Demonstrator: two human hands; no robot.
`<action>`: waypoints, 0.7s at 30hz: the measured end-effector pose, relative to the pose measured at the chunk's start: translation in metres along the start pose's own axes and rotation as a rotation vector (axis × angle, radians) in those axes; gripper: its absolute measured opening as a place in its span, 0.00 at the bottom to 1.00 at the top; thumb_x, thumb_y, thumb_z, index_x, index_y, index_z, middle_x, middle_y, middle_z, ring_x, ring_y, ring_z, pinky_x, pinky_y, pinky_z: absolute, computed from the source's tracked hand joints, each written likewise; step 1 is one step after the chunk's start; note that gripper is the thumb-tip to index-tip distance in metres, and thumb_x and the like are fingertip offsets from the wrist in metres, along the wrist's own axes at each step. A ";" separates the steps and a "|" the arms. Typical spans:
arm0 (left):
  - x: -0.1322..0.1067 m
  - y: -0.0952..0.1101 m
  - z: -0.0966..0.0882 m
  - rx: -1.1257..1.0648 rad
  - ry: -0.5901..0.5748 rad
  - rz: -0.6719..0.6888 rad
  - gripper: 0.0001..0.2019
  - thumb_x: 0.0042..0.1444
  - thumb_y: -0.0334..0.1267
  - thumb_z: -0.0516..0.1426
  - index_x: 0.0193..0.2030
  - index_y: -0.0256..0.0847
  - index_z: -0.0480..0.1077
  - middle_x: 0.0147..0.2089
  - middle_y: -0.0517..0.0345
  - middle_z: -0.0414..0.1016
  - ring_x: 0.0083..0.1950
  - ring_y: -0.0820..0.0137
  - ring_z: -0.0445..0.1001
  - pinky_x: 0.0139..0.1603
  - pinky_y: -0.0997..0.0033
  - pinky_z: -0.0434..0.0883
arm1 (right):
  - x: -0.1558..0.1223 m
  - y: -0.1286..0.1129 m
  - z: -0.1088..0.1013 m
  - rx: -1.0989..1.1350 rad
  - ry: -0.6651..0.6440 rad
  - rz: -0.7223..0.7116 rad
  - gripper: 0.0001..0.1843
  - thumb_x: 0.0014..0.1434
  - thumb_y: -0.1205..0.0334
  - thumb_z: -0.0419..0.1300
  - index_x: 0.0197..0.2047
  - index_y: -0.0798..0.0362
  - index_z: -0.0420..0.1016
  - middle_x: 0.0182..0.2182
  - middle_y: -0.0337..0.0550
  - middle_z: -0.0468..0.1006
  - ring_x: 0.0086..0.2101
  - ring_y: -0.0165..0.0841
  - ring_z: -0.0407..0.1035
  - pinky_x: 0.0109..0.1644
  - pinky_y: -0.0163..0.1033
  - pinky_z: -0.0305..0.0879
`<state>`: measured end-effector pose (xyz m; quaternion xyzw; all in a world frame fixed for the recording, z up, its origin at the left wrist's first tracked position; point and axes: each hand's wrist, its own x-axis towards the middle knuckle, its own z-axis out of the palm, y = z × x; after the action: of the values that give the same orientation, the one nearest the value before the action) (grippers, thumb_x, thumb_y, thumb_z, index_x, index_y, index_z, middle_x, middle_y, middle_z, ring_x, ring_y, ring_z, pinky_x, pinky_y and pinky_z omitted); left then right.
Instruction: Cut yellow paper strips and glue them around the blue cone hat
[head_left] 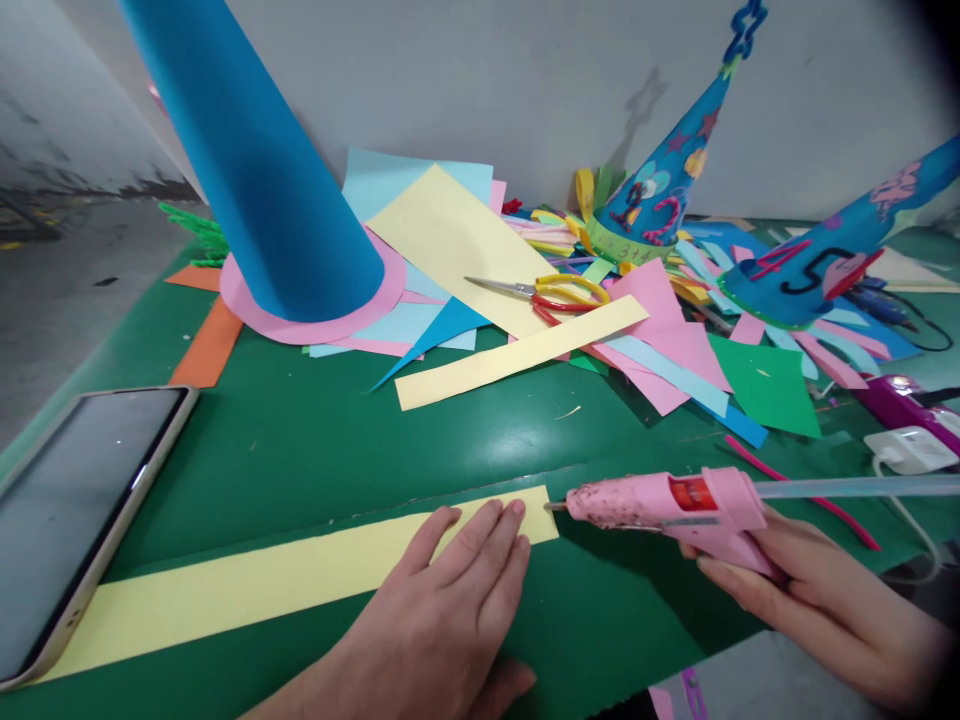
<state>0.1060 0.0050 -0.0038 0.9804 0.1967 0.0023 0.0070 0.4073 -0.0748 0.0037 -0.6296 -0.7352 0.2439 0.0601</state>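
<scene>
A long pale yellow paper strip (247,575) lies across the near part of the table, its left end reaching the phone. My left hand (450,600) rests flat on the strip close to its right end, fingers stretched out. In my right hand (810,590) is a pink hot glue gun (667,510), gripped by its handle, with a clear glue stick (855,487) running out of its back. The metal nozzle points left, at the right end of the strip; whether it touches the paper I cannot tell.
A tall blue paper cone (262,170) on a pink ring stands back left. Scissors (555,292) lie on coloured paper scraps, near a shorter yellow strip (517,352). Two decorated cone hats (667,180) are at the back right. A phone (82,500) sits at left, a white plug (909,450) at right.
</scene>
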 end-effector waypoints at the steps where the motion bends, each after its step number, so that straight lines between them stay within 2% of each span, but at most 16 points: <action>1: 0.000 0.000 0.000 0.004 -0.006 0.002 0.26 0.53 0.43 0.53 0.57 0.33 0.59 0.62 0.45 0.55 0.61 0.57 0.57 0.53 0.56 0.63 | 0.003 -0.001 -0.001 -0.001 0.001 -0.014 0.18 0.57 0.56 0.52 0.51 0.45 0.67 0.46 0.42 0.71 0.47 0.37 0.66 0.50 0.35 0.63; 5: -0.001 0.000 -0.001 0.006 -0.017 0.014 0.26 0.53 0.43 0.53 0.57 0.32 0.59 0.62 0.44 0.55 0.61 0.57 0.56 0.53 0.56 0.63 | 0.010 -0.005 -0.003 0.015 0.014 -0.021 0.16 0.58 0.56 0.51 0.49 0.45 0.67 0.43 0.43 0.72 0.44 0.36 0.68 0.45 0.34 0.66; 10: 0.000 0.000 -0.002 -0.021 -0.032 -0.007 0.26 0.53 0.43 0.53 0.57 0.33 0.59 0.62 0.44 0.56 0.61 0.57 0.56 0.54 0.56 0.62 | 0.009 -0.006 0.000 0.031 -0.010 -0.008 0.13 0.58 0.57 0.51 0.46 0.47 0.68 0.42 0.44 0.71 0.45 0.38 0.66 0.46 0.35 0.65; 16: 0.000 0.001 -0.004 -0.083 -0.052 -0.059 0.24 0.56 0.46 0.50 0.57 0.37 0.60 0.60 0.47 0.59 0.61 0.58 0.57 0.55 0.55 0.61 | 0.011 0.000 0.003 0.008 0.006 -0.022 0.17 0.57 0.56 0.51 0.50 0.46 0.66 0.47 0.45 0.70 0.48 0.38 0.65 0.50 0.37 0.63; 21: 0.001 0.000 -0.004 -0.055 -0.069 -0.021 0.26 0.54 0.44 0.52 0.58 0.34 0.58 0.61 0.45 0.58 0.61 0.56 0.56 0.54 0.54 0.62 | 0.001 0.001 0.008 -0.009 0.019 -0.034 0.19 0.57 0.54 0.51 0.52 0.42 0.64 0.48 0.42 0.70 0.50 0.40 0.63 0.52 0.39 0.63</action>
<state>0.1075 0.0051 0.0004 0.9773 0.2064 -0.0262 0.0408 0.4049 -0.0762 -0.0036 -0.6196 -0.7462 0.2334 0.0685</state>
